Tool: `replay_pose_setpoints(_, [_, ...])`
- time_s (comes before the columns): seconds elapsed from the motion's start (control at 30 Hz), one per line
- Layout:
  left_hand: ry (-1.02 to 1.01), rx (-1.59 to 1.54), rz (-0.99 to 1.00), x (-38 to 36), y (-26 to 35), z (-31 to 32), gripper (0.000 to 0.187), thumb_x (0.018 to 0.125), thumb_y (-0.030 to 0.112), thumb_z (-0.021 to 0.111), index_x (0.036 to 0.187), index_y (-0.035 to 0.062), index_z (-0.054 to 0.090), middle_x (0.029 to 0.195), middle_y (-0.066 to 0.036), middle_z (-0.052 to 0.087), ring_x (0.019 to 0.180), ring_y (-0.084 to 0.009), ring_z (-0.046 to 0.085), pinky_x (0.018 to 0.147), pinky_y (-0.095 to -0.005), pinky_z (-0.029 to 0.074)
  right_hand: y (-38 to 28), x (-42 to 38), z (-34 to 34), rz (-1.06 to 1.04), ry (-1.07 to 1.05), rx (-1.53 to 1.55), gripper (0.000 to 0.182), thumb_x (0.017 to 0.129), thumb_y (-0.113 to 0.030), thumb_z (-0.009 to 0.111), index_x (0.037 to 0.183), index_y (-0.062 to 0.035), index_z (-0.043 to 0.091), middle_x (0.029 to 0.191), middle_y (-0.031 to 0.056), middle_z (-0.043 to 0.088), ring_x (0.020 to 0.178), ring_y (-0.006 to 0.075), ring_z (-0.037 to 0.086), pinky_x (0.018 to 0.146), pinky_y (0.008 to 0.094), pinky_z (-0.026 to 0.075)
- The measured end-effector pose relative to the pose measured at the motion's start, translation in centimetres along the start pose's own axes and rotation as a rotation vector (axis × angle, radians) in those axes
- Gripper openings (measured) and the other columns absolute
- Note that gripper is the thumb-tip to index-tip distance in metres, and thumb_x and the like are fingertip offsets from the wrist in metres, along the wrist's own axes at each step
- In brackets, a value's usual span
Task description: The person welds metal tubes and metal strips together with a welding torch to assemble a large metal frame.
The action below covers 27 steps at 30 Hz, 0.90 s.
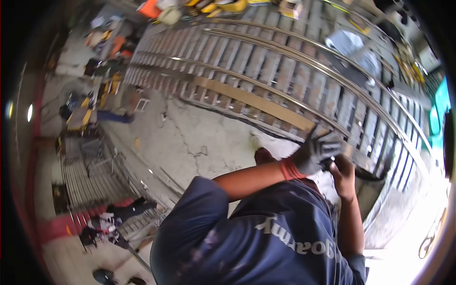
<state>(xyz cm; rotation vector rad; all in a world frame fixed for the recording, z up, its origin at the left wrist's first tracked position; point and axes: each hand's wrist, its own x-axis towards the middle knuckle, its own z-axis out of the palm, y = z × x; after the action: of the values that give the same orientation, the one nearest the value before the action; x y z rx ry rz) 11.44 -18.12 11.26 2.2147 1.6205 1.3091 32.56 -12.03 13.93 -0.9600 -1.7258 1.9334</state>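
My left hand (316, 151) wears a grey glove with a red cuff and is closed over a small dark object (327, 164) at the edge of a large metal grille (266, 71). My bare right hand (343, 175) is curled right beside it, touching the same spot; its grip is hidden. What the dark object is I cannot tell. The grille is made of many flat bars with long curved rails across them, and a yellowish plank (256, 100) lies along its near side. My navy T-shirt (266, 237) fills the lower middle of the view.
Cracked concrete floor (190, 137) lies left of the grille. Tools and yellow and orange items (90, 111) are scattered at the far left and top. A smaller barred frame (90, 180) lies lower left with dark rags (118, 216). A pale cloth (349, 43) rests on the grille.
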Motion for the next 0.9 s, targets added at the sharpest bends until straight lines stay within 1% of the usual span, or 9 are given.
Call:
replay_pose_setpoints(0.13, [-0.157,0.067,0.018,1.7,1.1,0.5,0.05,0.09,0.03,0.081,0.137,0.0162,0.075,0.138,0.005,0.076,0.154,-0.0266,0.049,0.138,-0.068,0.014,1.0,-1.0,0.7,-0.012,0.111,0.449,0.035,0.113,-0.016,0.067,0.142,0.0027,0.065,0.131,0.0095,0.076,0.116,0.018,0.073,0.104,0.0363,0.058])
replay_pose_setpoints(0.23, [-0.037,-0.032,0.079,2.1,2.3,1.2,0.037,0.083,0.028,0.083,0.118,0.0144,0.08,0.13,-0.007,0.074,0.145,-0.0324,0.057,0.136,-0.0663,0.02,0.5,-2.2,-0.5,-0.001,0.123,0.48,0.032,0.112,-0.014,0.067,0.14,0.0027,0.066,0.129,0.0101,0.076,0.114,0.0196,0.074,0.103,0.0369,0.059])
replay_pose_setpoints(0.27, [-0.174,-0.038,0.007,1.8,2.8,1.1,0.049,0.093,0.038,0.079,0.137,0.0152,0.076,0.147,-0.001,0.071,0.155,-0.0268,0.048,0.139,-0.0638,0.015,0.4,-2.5,-0.8,0.001,0.125,0.46,0.03,0.112,-0.011,0.066,0.138,0.0029,0.067,0.127,0.0106,0.077,0.111,0.0207,0.075,0.101,0.0375,0.061])
replay_pose_setpoints(0.37, [-0.123,0.002,0.078,1.0,2.9,1.9,0.052,0.093,0.039,0.08,0.139,0.0136,0.073,0.152,-0.006,0.066,0.154,-0.0277,0.048,0.138,-0.0598,0.017,0.8,-3.2,-2.0,0.031,0.097,0.42,0.029,0.111,-0.007,0.065,0.137,0.0037,0.068,0.126,0.0119,0.077,0.11,0.0206,0.076,0.101,0.0369,0.061])
replay_pose_setpoints(0.53, [-0.088,0.066,0.035,0.3,1.5,-1.5,0.103,0.091,0.04,0.084,0.173,0.003,0.032,0.158,-0.017,0.057,0.147,-0.0349,0.053,0.133,-0.049,0.034,0.0,-3.1,-3.5,0.086,0.197,0.076,0.03,0.107,-0.008,0.061,0.133,0.0062,0.068,0.091,0.0043,0.067,0.076,0.0099,0.061,0.069,0.0272,0.049])
replay_pose_setpoints(0.63, [-0.242,0.097,-0.358,-1.2,-3.2,-4.8,0.104,0.097,0.042,0.076,0.179,0.0137,0.017,0.135,-0.022,0.073,0.099,-0.0358,0.077,0.082,-0.0504,0.063,-1.0,-2.4,-5.1,0.12,0.091,-0.05,0.035,0.104,-0.01,0.054,0.131,0.0048,0.069,0.089,0.0035,0.067,0.073,0.0093,0.059,0.064,0.0268,0.045])
replay_pose_setpoints(0.7, [-0.206,0.325,-0.452,-2.3,-6.2,-7.9,0.099,0.101,0.036,0.071,0.18,0.0179,0.014,0.126,-0.023,0.077,0.069,-0.0376,0.073,0.056,-0.052,0.057,0.3,-0.8,-5.6,0.089,0.143,-0.252,0.04,0.097,-0.015,0.059,0.132,0.0022,0.069,0.083,0.0008,0.061,0.068,0.0101,0.055,0.061,0.0302,0.042])
replay_pose_setpoints(0.77, [-0.062,0.367,-0.425,-3.2,-10.3,-10.0,0.098,0.101,0.029,0.072,0.18,0.0178,0.016,0.095,-0.014,0.079,0.067,-0.0355,0.074,0.059,-0.0507,0.059,2.1,1.4,-6.4,0.0,0.201,-0.583,0.04,0.098,-0.016,0.06,0.133,0.0011,0.069,0.078,0.0021,0.06,0.068,0.0127,0.056,0.061,0.0346,0.044])
replay_pose_setpoints(0.9, [-0.141,0.734,-0.145,-3.3,-18.5,-13.9,0.082,0.101,0.03,0.066,0.174,0.0088,0.034,0.149,-0.017,0.066,0.13,-0.0364,0.065,0.113,-0.0483,0.051,1.5,6.3,-4.5,0.073,0.393,-0.924,0.038,0.1,-0.022,0.071,0.132,-0.0031,0.068,0.081,0.0232,0.071,0.077,0.0404,0.071,0.076,0.0521,0.054])
